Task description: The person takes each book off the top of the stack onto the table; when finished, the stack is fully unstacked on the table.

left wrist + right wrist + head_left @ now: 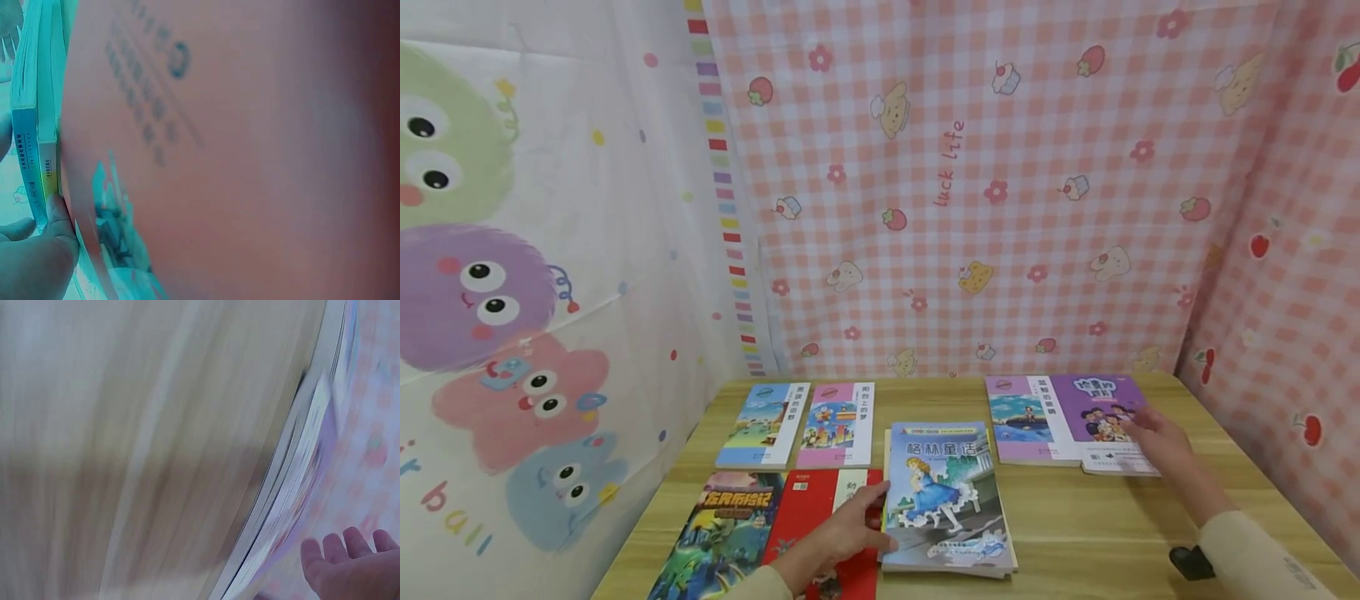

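My left hand touches the left side of a short stack of books topped by a storybook with a girl in a blue dress. In the left wrist view, thumb and fingers rest by the edges of the stacked books. Beneath that forearm lies a red book. At the back right, my right hand hovers at the right side of a purple book, fingers loosely bent. The right wrist view shows this hand apart from the book's edge, holding nothing.
A pink-bordered book lies against the purple one. A blue-covered book and another pink one lie back left, with a dark green book in front. A small black object is by the right sleeve. Patterned curtains surround the wooden table.
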